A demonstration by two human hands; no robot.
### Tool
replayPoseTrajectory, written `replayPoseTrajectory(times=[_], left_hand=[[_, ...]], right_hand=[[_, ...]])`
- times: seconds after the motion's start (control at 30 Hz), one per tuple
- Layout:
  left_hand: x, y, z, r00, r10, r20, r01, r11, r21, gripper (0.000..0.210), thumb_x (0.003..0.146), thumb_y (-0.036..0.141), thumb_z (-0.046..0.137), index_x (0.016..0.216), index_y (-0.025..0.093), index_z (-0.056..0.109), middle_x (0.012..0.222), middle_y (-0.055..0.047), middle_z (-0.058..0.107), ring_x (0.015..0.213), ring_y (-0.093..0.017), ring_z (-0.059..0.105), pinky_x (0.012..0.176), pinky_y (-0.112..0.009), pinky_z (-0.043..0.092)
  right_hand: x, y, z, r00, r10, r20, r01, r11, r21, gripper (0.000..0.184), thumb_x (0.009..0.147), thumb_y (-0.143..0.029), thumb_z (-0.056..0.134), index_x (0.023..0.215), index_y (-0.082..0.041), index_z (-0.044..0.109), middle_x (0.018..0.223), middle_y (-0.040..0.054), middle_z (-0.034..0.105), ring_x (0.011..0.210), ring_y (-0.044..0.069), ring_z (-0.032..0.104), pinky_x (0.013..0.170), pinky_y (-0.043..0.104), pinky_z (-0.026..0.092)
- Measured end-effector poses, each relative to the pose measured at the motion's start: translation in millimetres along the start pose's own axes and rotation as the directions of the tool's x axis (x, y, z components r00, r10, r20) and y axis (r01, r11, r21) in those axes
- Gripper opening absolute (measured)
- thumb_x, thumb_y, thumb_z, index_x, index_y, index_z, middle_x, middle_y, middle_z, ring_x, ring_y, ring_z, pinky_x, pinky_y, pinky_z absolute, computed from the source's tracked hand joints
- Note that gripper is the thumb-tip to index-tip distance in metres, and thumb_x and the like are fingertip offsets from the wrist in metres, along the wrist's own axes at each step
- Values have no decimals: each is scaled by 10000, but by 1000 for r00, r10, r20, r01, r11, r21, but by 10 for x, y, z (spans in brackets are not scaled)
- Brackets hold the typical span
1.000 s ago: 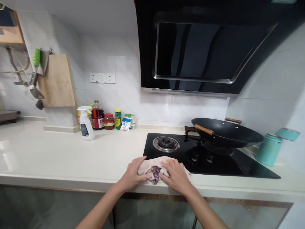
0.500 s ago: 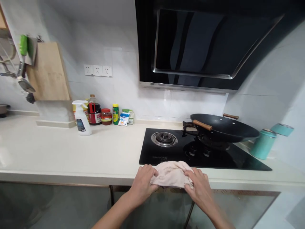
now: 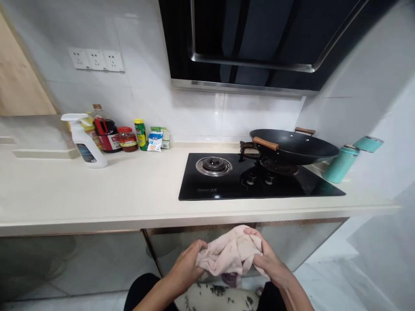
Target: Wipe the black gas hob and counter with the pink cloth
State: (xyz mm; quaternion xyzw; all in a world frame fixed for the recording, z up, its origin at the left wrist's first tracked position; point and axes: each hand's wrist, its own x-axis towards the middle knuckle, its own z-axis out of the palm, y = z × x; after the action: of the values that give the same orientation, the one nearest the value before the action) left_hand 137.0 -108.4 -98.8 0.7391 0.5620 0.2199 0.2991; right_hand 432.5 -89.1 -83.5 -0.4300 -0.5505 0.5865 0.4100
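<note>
A crumpled pale pink cloth (image 3: pixel 228 252) hangs between my two hands, in front of the counter's edge and below its top. My left hand (image 3: pixel 190 263) grips the cloth's left end, thumb and fingers closed on it. On the other side my right hand (image 3: pixel 267 259) is closed on its right end, some fingers hidden in the folds. Beyond the cloth lies the black glass gas stove (image 3: pixel 220 185), and a black wok (image 3: pixel 295 149) with wooden handles rests over its right burner. The left burner (image 3: pixel 214 166) is bare.
On the counter (image 3: pixel 129 194) stand a white spray bottle (image 3: pixel 87 144), a dark sauce bottle (image 3: pixel 106 134), a red-lidded jar (image 3: pixel 127 139), a green shaker (image 3: pixel 140 134) and small packets (image 3: pixel 155 141). Teal canisters (image 3: pixel 343 163) stand right of the wok. A range hood (image 3: pixel 259 47) overhangs the stove.
Both hands have drawn the cloth back from the stove's front edge and down below the counter top. The cloth hangs more loosely. The view has tilted down and shifted right.
</note>
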Motion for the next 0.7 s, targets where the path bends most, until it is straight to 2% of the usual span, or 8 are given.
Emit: replayPoseTrajectory(times=[0.07,0.13,0.23,0.33,0.4,0.5,0.6,0.7], left_hand=[[57,-39,166,997,-43,63,49,995,-92,724,632,134,674,1324,259,499,1409,-82,572,1278,-275,551,1082,-373,427],[134,-26,261,988,-17,157,51,975,-218,978,549,188,796,1450,247,421,1536,-118,472,1394,-329,454,1172,-422,355],[244,51,315,923,95,373,101,875,-474,1158,432,271,902,1482,238,416,1463,-106,555,1327,-345,516,1107,-438,433],[302,126,337,872,107,477,191,824,-534,936,472,439,904,1319,192,591,1246,-84,694,1126,-306,636,933,-387,531],[308,157,329,908,44,416,177,861,-477,660,661,578,764,1163,160,668,1108,-83,732,1003,-270,669,840,-359,542],[281,181,212,957,-22,290,135,917,-376,495,864,560,509,1078,147,681,981,-71,738,901,-234,669,781,-331,528],[233,193,-59,975,-49,218,101,968,-231,335,829,426,553,991,179,711,886,-29,721,856,-222,651,776,-306,499],[200,210,-385,991,-63,117,63,998,3,250,757,292,588,950,217,728,891,-34,705,860,-243,644,824,-332,477]], right_hand=[[-22,-85,-41,988,-41,148,25,994,109,794,619,-414,780,1327,-280,446,1161,50,625,973,230,615,798,322,487],[-3,-162,-57,973,-90,211,44,976,213,827,610,-532,815,1316,-284,464,1160,60,617,974,239,618,812,342,495],[108,-223,-36,989,-83,122,51,969,242,539,736,-574,764,1131,-272,558,913,8,609,778,171,581,712,284,472],[250,-277,-30,996,-85,22,84,995,54,340,848,-534,684,1014,-248,607,821,-22,572,672,123,496,643,239,421],[307,-369,-71,992,-130,11,130,985,-113,357,895,-524,621,1135,-259,614,935,-4,609,724,136,521,676,252,445],[310,-621,-188,974,-225,-4,212,926,-313,467,927,-506,563,1335,-281,537,1209,43,609,961,192,591,842,310,496],[284,-923,-313,962,-268,55,261,838,-480,485,938,-489,546,1377,-284,523,1340,59,585,1160,231,577,1009,362,457],[329,-1132,-410,957,-244,156,287,725,-626,388,959,-439,506,1305,-286,592,1285,48,644,1181,243,588,1037,379,434]])
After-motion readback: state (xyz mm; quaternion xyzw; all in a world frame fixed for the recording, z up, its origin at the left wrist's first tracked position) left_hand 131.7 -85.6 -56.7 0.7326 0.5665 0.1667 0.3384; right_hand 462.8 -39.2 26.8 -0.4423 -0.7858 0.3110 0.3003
